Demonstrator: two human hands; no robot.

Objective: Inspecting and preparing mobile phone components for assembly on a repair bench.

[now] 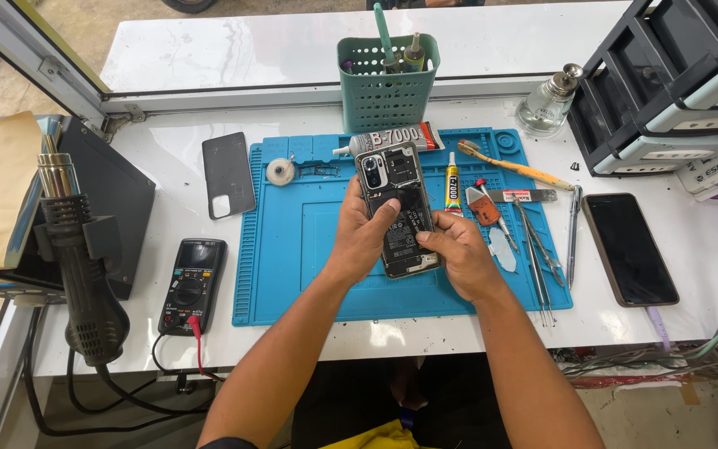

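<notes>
Phone, back off, held over the blue mat: keep your left hand gripping its edge and press evenly with your right hand, fingertips on the lower half.

A white table stands in daylight, its glossy top scuffed and throwing back pale reflections. Behind it runs a metal-framed sill with a second white surface beyond, perhaps a counter seen through glass. A dark stack of drawers fills the right corner. Below the front edge, bare concrete floor shows, with loose cables hanging.
</notes>
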